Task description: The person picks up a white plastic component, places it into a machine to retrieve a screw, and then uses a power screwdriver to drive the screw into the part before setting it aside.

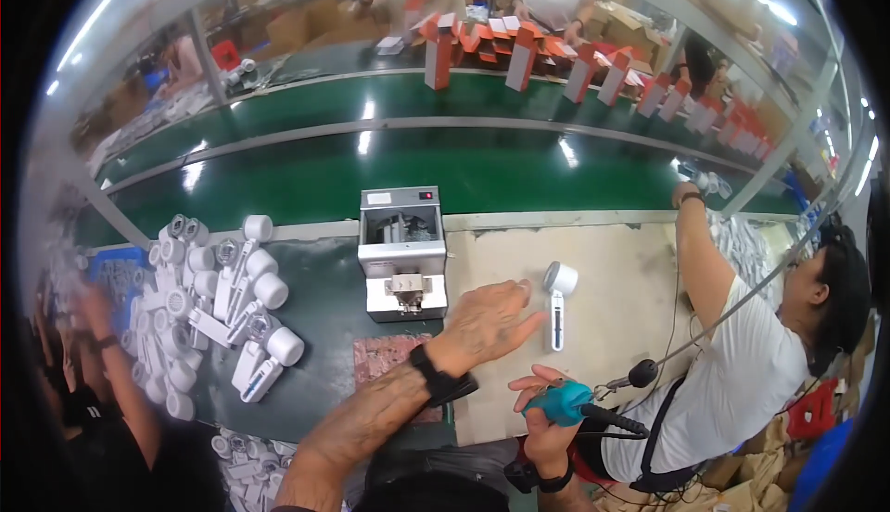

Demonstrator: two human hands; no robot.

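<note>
My left hand [489, 325] reaches across over the work surface, its fingers stretched out and holding nothing. Just beyond its fingertips lies a white handheld fan [557, 313], with a round head and a dark slot along the handle. Lower right, my right hand [547, 433] is closed around a teal electric screwdriver [561, 403], which hangs from a cable and hook. To the left of my left hand stands a grey screw feeder [402, 257] with an open tray on top. A reddish patterned pad [378, 361] lies in front of it, partly hidden by my left forearm.
Many similar white fans [222, 299] are heaped on the dark mat at left, and more fill a container [250, 470] below the edge. A green conveyor [505, 173] runs behind, with red-and-white boxes [438, 59] beyond. A co-worker [742, 326] sits close at right, arm stretched toward the belt.
</note>
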